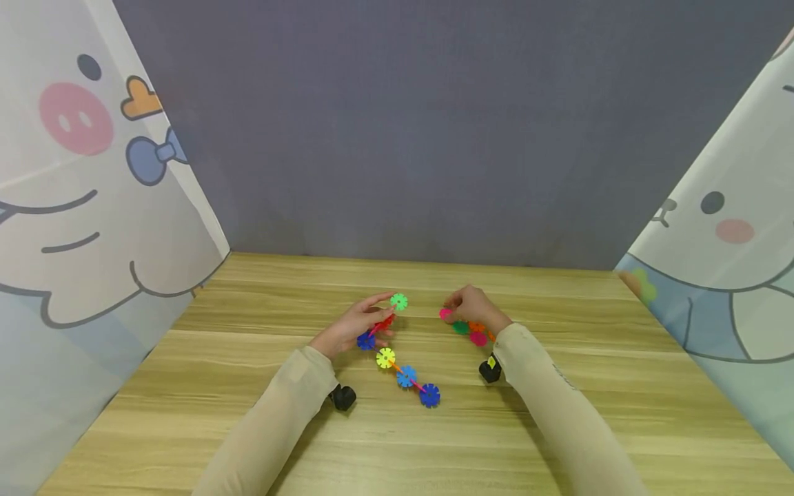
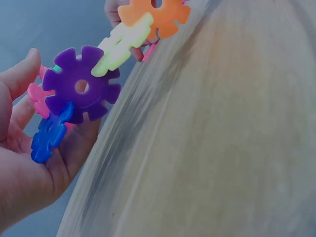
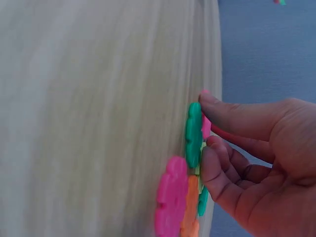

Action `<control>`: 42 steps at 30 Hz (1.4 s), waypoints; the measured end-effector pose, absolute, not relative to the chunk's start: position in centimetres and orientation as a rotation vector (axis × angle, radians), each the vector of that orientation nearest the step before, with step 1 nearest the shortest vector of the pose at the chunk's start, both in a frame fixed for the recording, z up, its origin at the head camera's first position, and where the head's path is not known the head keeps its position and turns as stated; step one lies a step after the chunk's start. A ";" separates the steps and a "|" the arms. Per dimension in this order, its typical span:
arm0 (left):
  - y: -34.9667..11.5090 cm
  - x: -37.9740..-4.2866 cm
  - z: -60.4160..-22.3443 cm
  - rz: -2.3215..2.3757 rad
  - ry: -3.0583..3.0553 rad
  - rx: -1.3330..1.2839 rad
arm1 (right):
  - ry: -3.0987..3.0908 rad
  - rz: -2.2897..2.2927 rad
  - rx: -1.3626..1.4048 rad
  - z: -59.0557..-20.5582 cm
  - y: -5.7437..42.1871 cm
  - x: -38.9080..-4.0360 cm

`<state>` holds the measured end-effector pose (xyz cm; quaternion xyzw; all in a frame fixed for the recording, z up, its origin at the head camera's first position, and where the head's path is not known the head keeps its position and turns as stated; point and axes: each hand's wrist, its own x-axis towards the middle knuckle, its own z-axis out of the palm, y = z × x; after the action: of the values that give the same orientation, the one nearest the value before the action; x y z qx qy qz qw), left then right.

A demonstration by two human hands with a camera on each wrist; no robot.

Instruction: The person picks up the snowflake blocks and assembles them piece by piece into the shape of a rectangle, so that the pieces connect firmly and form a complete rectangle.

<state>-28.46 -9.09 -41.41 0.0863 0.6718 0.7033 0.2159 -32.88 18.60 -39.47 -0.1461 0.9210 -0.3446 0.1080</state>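
One table [image 1: 434, 441], folks! Left grip [image 1: 353, 325], right grip [image 1: 476, 308]: two above it! One linked chain [image 1: 403, 377], five discs [image 1: 381, 359] face-on! One cluster [image 1: 478, 339], at least five more, some hidden! Two cartoon panels [image 1: 93, 262] flanking the table!

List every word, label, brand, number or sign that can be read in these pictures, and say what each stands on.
No readable text anywhere.
Right sleeve: dark marks, too small to tell whether they are lettering.
Black device at the right wrist: yellow patch, too small to tell.
Linked discs: no writing visible.
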 end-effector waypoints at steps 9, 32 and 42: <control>-9.2 -28.6 -41.6 1.958 1.872 0.254 | 2.771 -0.951 -0.431 -39.5 18.5 -33.1; -8.8 -28.4 -41.5 2.074 1.800 0.219 | 2.809 -1.104 -0.500 -39.9 18.3 -32.4; -8.4 -28.4 -42.0 2.200 1.782 0.138 | 2.788 -1.211 -0.586 -39.6 17.5 -31.5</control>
<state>-28.37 -8.44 -41.96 0.0482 0.6213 0.7670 0.1527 -31.50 17.51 -39.65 -0.1894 0.9004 -0.3909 0.0230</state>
